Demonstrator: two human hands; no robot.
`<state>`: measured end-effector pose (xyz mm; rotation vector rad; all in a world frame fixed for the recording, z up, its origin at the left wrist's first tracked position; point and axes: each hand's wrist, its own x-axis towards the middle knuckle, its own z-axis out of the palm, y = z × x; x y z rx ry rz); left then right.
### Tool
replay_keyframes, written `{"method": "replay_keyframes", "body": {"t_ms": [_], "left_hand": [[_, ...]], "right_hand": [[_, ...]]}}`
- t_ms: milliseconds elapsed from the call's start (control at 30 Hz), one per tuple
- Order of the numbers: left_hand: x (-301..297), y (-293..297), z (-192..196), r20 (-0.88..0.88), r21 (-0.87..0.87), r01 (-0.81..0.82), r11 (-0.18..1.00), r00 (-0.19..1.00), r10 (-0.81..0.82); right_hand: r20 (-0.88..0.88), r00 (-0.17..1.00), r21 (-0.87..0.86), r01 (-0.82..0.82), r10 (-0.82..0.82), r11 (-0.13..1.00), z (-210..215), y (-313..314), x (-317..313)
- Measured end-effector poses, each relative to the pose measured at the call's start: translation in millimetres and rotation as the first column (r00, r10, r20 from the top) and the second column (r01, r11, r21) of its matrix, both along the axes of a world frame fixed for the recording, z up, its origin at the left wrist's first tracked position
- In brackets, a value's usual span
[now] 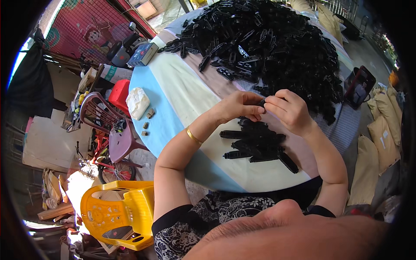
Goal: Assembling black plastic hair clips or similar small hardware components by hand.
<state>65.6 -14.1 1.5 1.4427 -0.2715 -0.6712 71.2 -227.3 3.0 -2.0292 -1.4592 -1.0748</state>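
Over the striped tablecloth my left hand (242,105) and my right hand (289,112) meet, fingertips almost touching. Between them is a small black plastic part (261,103), mostly covered by my fingers. My left hand pinches it, and the right thumb and fingers close on its other side. Just below lies a small heap of long black plastic parts (260,141), some fanned outward toward me. Beyond my hands a large mound of similar black plastic parts (277,43) covers the far side of the table.
The round table (173,86) carries a blue box (143,54), a white bag (138,103) and small brownish blocks (145,126) at its left edge. A phone (360,86) stands at right. A yellow chair (141,212) and a purple chair (119,141) stand left; brown sacks (383,138) lie right.
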Motion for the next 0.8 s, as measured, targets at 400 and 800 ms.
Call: {"method": "replay_keyframes", "body": {"t_ms": [400,800], "left_hand": [[-15,-13,3,0.808,0.378,-0.372,0.848,0.58,-0.106],[21,13,4,0.692,0.481,-0.251,0.84,0.696,-0.189]], "right_hand": [[-0.751,0.655,-0.008,0.121,-0.086,0.993,-14,-2,4],[-0.462,0.846,-0.117,0.24,-0.266,0.964,-32,-5,22]]}}
